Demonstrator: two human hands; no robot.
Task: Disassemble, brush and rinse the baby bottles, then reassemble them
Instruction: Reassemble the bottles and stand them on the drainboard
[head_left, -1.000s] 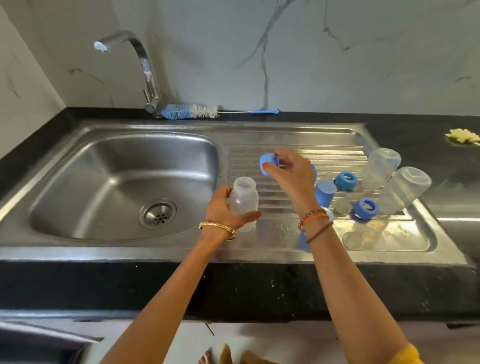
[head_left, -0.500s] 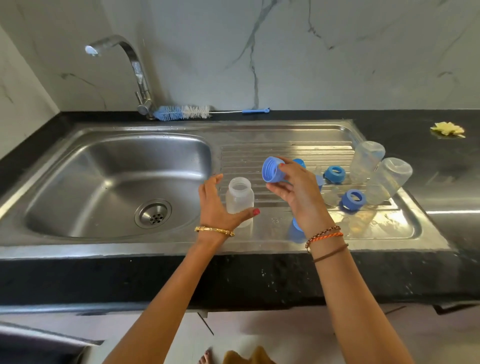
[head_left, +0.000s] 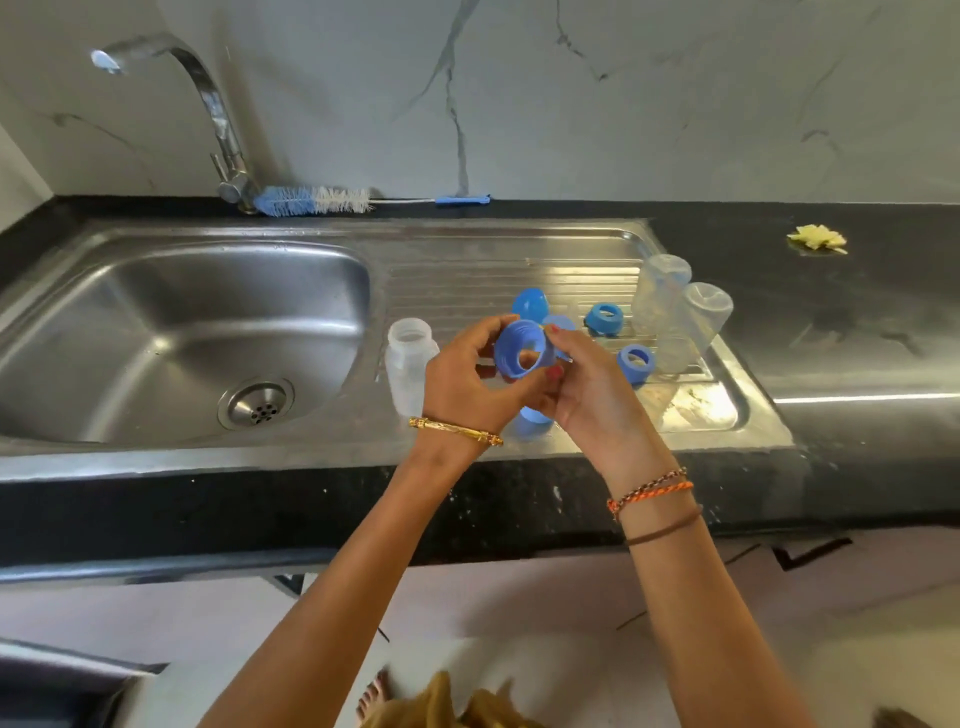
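Both hands hold a blue threaded bottle collar (head_left: 522, 352) above the draining board, its open side facing me. My left hand (head_left: 467, 382) curls round its left rim and my right hand (head_left: 592, 395) pinches its right rim. An open clear bottle (head_left: 409, 364) stands upright just left of my hands, untouched. Two more blue collars (head_left: 604, 318) (head_left: 636, 362) lie on the ridged draining board (head_left: 467, 280). Blue caps sit behind (head_left: 530, 304) and below (head_left: 532, 423) my hands. Two clear bottles (head_left: 660, 291) (head_left: 698, 317) rest at the board's right.
The steel sink basin (head_left: 171, 338) with its drain lies to the left, under the tap (head_left: 208, 98). A blue and white bottle brush (head_left: 311, 200) lies along the back ledge. A yellow scrap (head_left: 818, 239) sits on the black counter at right.
My left hand has let go of the upright bottle and come to the blue collar. My right hand has lowered the collar towards me, so both hands now hold it.
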